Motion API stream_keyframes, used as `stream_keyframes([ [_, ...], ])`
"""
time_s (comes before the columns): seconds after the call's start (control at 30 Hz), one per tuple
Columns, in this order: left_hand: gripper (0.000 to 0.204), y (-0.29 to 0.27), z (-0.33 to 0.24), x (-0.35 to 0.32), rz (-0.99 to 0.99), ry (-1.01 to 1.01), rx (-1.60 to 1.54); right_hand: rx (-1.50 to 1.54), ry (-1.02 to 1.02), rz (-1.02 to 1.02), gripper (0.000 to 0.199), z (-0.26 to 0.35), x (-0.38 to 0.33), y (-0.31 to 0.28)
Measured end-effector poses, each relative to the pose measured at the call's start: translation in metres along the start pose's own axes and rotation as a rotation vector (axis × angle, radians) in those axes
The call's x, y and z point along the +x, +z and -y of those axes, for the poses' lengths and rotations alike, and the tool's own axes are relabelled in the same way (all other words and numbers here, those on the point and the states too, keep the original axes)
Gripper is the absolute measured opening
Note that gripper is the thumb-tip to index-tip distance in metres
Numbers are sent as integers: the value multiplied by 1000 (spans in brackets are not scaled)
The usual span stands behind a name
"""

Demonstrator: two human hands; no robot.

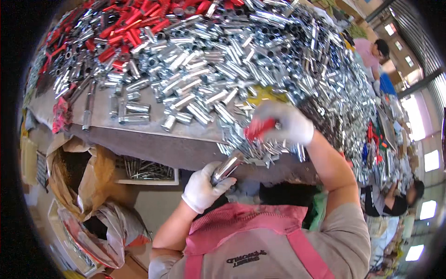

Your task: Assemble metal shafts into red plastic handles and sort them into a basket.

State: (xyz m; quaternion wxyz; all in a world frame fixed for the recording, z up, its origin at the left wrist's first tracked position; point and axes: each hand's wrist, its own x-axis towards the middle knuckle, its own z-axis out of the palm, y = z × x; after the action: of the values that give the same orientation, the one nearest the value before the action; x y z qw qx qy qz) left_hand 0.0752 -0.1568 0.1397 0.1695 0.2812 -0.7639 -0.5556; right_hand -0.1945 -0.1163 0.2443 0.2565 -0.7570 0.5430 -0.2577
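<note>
In a white glove, my left hand [204, 189] is closed round a shiny metal tube [227, 168], tilted up and to the right in front of the table edge. My right hand [290, 124], also gloved in white, grips a red tube-like part [259, 129] with a dark end. It is above the near edge of the metal heap, beside a yellow cloth [267, 95]. Motion smears this hand and the part, so the part's exact kind cannot be read. Beneath it lie several thin metal pieces [265, 153].
A big heap of loose metal tubes [200, 74] covers the table [158, 128], with red parts [134, 28] at the far left. Below the left edge are an open sack [79, 172] and a white bin [174, 179] of metal rods. Two other people [369, 53] are off to the right.
</note>
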Motion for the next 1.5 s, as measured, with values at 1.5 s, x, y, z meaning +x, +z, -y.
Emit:
stream_keyframes([
  [1.5,80,140,-53,3,380,447,21,-129,252,-335,14,67,-223,58],
])
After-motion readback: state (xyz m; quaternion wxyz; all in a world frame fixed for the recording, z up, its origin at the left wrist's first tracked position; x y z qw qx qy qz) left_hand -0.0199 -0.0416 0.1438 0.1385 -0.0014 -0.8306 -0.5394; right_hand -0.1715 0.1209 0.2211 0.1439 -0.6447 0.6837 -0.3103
